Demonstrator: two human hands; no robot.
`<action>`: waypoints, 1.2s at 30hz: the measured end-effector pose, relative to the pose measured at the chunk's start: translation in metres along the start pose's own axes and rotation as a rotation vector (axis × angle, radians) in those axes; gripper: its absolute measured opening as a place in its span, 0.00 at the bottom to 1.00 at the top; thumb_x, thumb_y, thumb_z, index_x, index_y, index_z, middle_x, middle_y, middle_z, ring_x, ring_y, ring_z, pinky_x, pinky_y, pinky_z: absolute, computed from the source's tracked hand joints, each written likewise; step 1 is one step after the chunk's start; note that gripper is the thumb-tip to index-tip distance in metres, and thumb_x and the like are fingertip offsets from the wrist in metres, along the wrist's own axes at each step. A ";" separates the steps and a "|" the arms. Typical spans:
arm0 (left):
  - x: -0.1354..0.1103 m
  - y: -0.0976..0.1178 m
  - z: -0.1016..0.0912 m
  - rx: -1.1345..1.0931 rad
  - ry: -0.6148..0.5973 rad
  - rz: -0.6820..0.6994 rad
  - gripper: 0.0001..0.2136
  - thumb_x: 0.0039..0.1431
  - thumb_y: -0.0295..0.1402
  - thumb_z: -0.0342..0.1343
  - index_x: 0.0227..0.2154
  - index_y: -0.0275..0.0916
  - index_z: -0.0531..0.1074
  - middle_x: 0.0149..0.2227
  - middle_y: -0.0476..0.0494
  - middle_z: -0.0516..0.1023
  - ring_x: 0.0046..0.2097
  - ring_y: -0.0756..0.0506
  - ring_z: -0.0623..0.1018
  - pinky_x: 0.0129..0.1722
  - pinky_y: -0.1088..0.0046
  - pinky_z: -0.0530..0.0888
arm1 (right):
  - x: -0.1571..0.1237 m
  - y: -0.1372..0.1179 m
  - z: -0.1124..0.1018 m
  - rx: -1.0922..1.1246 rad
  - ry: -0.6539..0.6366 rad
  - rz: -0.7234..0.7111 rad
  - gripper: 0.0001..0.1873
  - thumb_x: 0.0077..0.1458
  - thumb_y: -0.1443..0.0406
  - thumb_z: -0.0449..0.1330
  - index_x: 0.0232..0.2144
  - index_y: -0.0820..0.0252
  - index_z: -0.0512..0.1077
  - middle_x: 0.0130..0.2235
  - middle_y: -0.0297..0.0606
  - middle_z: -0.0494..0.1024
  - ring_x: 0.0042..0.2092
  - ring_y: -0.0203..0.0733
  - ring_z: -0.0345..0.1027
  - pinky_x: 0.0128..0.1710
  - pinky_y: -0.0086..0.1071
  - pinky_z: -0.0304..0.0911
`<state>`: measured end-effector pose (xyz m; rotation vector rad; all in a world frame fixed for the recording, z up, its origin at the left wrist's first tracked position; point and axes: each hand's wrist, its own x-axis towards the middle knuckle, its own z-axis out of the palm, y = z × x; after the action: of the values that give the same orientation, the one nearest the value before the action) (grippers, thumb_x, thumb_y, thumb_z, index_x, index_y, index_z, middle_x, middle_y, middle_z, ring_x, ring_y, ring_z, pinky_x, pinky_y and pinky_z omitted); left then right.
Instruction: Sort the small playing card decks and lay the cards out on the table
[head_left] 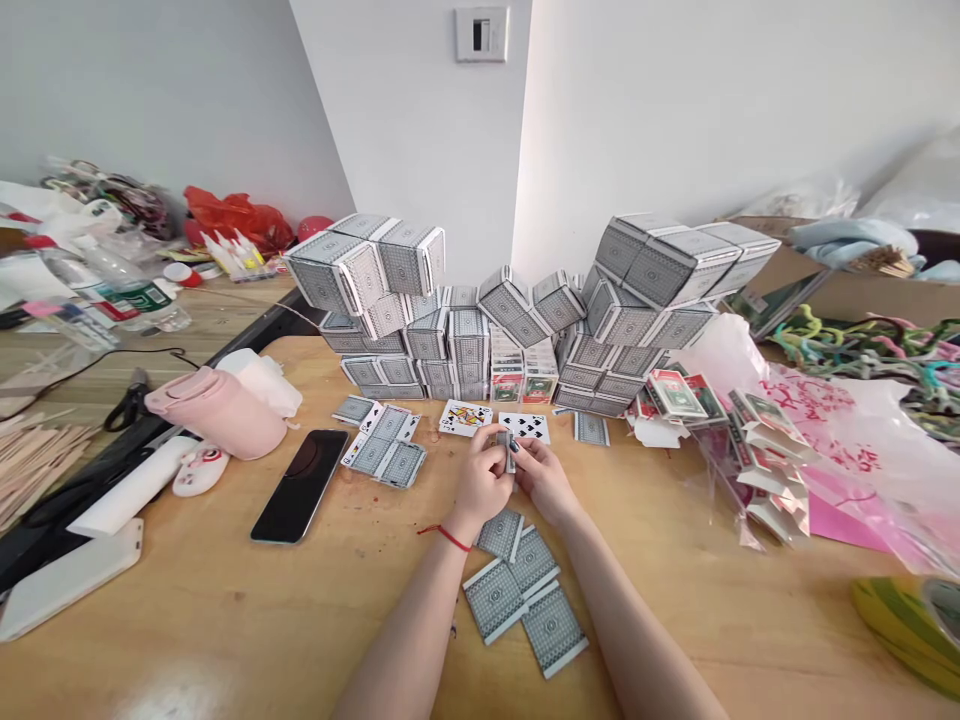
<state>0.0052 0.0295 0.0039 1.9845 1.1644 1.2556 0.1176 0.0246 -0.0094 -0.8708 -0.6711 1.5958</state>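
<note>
A black smartphone (300, 486) lies face up on the wooden table (187, 620), just beside a pink flask (214, 410) lying on its side. Toward the left edge of the frame sit a white cylinder (131, 486), a white power bank (67, 580), black scissors (127, 400) and a heap of wooden sticks (34, 465). At the upper left, a plastic water bottle (131, 300) lies near a red plastic bag (236, 220). On the right, tangled pipe cleaners (862, 345) sit by a pink plastic bag (840, 440), with a cardboard box (840, 290) behind them. A light switch (481, 34) marks the wall, top centre.
</note>
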 end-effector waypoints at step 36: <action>-0.002 0.010 -0.004 -0.137 -0.016 -0.094 0.08 0.40 0.19 0.48 0.18 0.37 0.57 0.47 0.40 0.63 0.37 0.47 0.70 0.31 0.70 0.70 | -0.001 -0.002 0.001 -0.177 0.209 -0.282 0.21 0.36 0.61 0.67 0.33 0.57 0.63 0.34 0.36 0.73 0.37 0.42 0.67 0.37 0.35 0.62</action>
<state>0.0052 0.0230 0.0128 1.8166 1.1194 1.2357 0.1180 0.0239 -0.0065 -1.0083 -0.7565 1.1896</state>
